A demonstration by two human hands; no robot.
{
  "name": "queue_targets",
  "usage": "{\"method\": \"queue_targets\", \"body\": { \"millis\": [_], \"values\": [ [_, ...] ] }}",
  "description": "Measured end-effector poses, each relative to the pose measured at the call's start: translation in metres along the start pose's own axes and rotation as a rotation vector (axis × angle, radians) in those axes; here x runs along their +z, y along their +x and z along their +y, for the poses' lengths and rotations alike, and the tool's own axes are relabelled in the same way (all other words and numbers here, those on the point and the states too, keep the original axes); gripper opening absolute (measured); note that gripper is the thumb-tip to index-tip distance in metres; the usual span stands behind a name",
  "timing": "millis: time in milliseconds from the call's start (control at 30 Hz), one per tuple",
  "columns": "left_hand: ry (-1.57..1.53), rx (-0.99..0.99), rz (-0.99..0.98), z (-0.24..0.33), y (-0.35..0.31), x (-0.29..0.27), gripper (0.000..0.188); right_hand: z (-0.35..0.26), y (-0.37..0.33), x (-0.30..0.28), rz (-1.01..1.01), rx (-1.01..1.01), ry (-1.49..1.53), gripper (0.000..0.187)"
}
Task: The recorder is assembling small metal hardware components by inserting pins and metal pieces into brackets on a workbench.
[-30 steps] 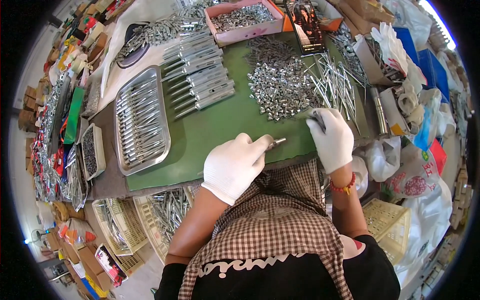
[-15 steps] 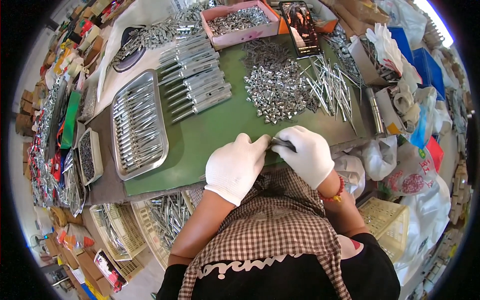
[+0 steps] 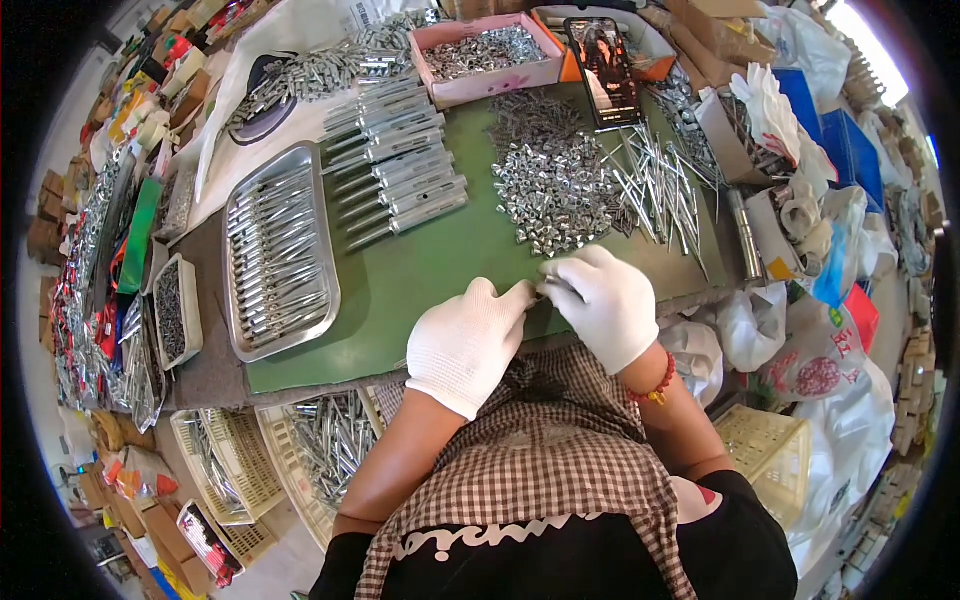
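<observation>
My left hand (image 3: 468, 345), in a white knit glove, is closed over the near edge of the green work mat (image 3: 400, 290). My right hand (image 3: 608, 308), gloved likewise with dark grey fingertips, pinches close beside it. The fingertips of both meet at something small and dark that they mostly hide. A thin metal end (image 3: 402, 363) shows at the left glove's wrist side. Just beyond the hands lies a heap of small shiny metal caps (image 3: 555, 195), with dark screws (image 3: 535, 115) behind it. Loose thin metal rods (image 3: 660, 195) are to its right.
At left stands a metal tray (image 3: 333, 315) of rod-like parts, with a row of metal sleeve anchors (image 3: 405, 185) beside it. Further back are a pink box (image 3: 500, 85) of small metal pieces and a phone (image 3: 603, 75). A metal cylinder (image 3: 745, 235) lies at the mat's right.
My right hand has shifted slightly left and up, and its fingers have tilted over the left fingertips. The left hand has barely moved.
</observation>
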State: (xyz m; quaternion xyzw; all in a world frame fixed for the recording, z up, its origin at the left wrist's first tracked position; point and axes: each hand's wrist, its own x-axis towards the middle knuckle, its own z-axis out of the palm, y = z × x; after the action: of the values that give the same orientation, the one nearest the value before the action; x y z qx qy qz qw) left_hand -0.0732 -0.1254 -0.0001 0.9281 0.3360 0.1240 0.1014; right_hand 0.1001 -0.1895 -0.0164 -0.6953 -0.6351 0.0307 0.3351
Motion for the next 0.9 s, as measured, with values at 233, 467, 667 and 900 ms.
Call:
{"method": "queue_targets", "body": {
  "millis": [233, 467, 667, 900],
  "values": [
    [0.021, 0.002, -0.002, 0.001, -0.002, -0.002, 0.020, -0.004, 0.049, 0.009, -0.185, -0.100, -0.301, 0.006],
    [0.014, -0.010, -0.042, 0.004, 0.000, -0.005, 0.021, -0.012, 0.062, 0.013, -0.340, -0.267, -0.447, 0.010],
    [0.006, -0.052, -0.089, 0.003, -0.001, -0.003, 0.022, -0.014, 0.056, -0.004, -0.321, -0.159, -0.357, 0.011],
    [0.017, -0.051, -0.066, 0.003, 0.000, -0.003, 0.020, 0.014, 0.003, -0.027, -0.177, -0.120, -0.110, 0.009]
  ]
}}
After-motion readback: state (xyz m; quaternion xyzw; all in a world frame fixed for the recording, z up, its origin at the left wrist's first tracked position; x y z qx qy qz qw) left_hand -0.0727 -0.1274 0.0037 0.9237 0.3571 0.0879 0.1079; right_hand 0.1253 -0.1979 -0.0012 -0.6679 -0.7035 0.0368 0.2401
